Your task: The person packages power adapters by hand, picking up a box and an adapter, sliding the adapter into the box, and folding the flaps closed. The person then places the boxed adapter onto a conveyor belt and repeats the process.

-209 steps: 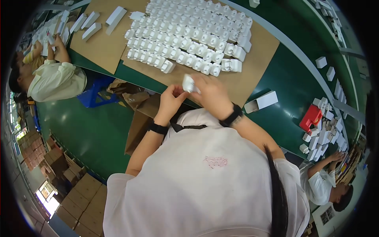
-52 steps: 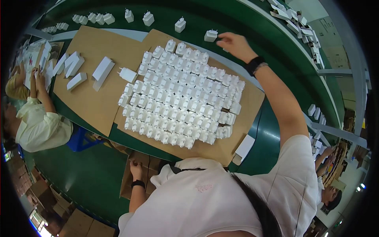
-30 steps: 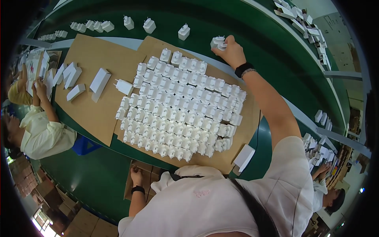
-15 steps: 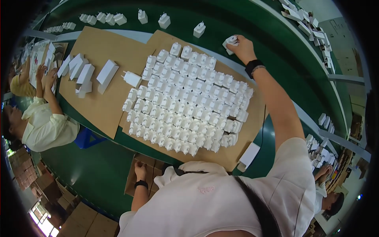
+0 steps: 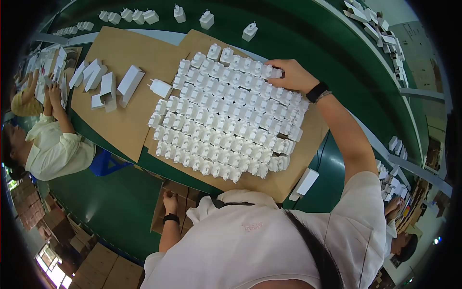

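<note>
1 head-worn fisheye camera faces down from above the right grip [image 5: 297, 77], its wide view also spanning the table [image 5: 332, 166] on that grip's near side and the left grip [image 5: 170, 203].

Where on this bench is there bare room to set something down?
The left cardboard sheet is bare below its white boxes. The green surface is bare beyond the right hand, right of the nearest lone adapter. Crowded: the right cardboard sheet, mostly filled by rows of white adapters.

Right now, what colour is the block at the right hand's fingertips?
White. The head view shows the block best, by the right hand.
</note>
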{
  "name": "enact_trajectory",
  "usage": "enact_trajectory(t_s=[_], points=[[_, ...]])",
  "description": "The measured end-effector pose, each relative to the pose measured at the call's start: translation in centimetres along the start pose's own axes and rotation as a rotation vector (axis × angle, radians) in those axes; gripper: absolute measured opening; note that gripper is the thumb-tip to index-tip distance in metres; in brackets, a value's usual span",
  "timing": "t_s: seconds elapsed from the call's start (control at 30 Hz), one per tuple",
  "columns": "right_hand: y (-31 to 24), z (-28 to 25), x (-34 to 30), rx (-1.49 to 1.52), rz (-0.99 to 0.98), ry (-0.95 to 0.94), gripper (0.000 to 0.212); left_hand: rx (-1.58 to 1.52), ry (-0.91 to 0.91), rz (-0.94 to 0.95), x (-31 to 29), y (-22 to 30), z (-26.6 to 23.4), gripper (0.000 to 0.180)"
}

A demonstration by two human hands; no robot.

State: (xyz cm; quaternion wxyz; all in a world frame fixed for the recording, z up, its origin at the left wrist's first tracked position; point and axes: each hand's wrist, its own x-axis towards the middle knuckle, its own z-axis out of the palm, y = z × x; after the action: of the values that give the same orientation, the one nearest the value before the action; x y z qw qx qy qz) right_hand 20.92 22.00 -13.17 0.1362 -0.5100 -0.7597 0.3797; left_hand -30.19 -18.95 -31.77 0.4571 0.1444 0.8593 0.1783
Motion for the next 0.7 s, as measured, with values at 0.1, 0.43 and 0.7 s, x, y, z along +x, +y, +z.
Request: enact_trajectory(t_s=[0.1,0.43,0.7], points=[[-0.3,-0.2,-0.2,0.105,0.124,-0.059,0.047,0.007,-0.007,0.003,-0.1,-0.1,-0.3,0.039],[3.6,-3.3,8.0,0.019,0.108,0.258,0.054,0.252,0.487,0.384,4.9,-3.5,-6.1,0.034],[4.0,0.5,14.7,-0.074,-0.015,0.259,0.054,-0.613,0.347,-0.042,-1.3,12.9,-3.8,0.050]])
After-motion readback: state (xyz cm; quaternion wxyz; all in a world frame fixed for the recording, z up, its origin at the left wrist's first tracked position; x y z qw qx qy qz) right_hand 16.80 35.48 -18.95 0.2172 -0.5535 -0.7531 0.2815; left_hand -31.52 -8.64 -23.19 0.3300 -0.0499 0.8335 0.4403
